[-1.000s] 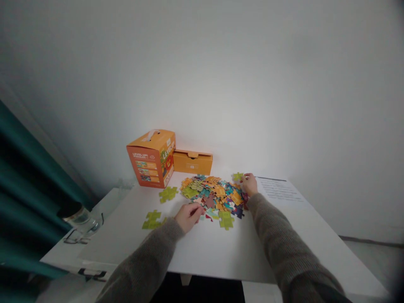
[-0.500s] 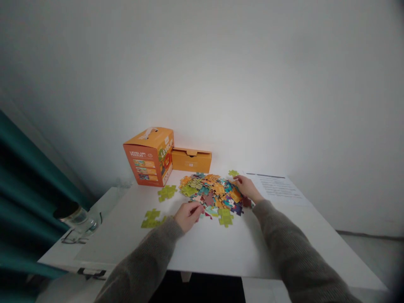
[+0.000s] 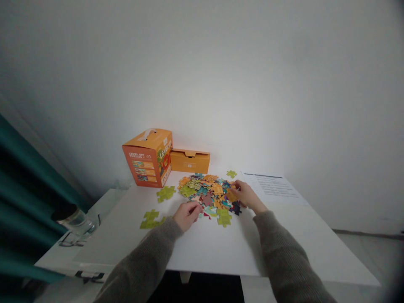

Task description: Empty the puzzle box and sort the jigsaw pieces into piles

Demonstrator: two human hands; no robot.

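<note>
A heap of mixed puzzle pieces (image 3: 217, 189) lies on the white table, orange, teal, green and purple. My right hand (image 3: 248, 195) is at the heap's right edge, thumb and fingers closed on a puzzle piece there that the hand largely covers. At the heap's front left rests my left hand (image 3: 187, 216), its fingers curled and pressed together; whatever they may hold is hidden. Loose green pieces lie around: one puzzle piece (image 3: 224, 217) in front of the heap, another green piece (image 3: 231, 174) behind it, and a green piece (image 3: 166, 193) to the left. Joined green pieces (image 3: 151, 219) sit beside my left sleeve.
An orange puzzle box (image 3: 147, 162) stands at the back left, with a smaller orange carton (image 3: 190, 162) beside it against the wall. A printed sheet (image 3: 274, 187) lies at the back right. Glasses (image 3: 72, 241) and a dark-lidded glass jar (image 3: 77, 221) are at the far left.
My right hand has drawn slightly back and toward me, baring the green piece behind the heap. My left hand stays nearly in place. The whole view has shifted slightly.
</note>
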